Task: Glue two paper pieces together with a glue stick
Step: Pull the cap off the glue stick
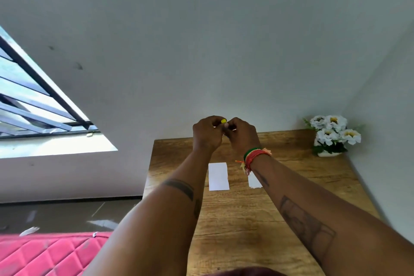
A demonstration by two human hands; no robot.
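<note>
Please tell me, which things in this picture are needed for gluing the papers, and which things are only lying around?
Needed for the job:
- glue stick, held between left hand and right hand
- left paper, flat on the table
- right paper, partly hidden under the right arm

Only lying around:
- flower pot at the table's far right corner
- pink mattress on the floor

Two white paper pieces (218, 176) (254, 181) lie flat, apart, side by side.
</note>
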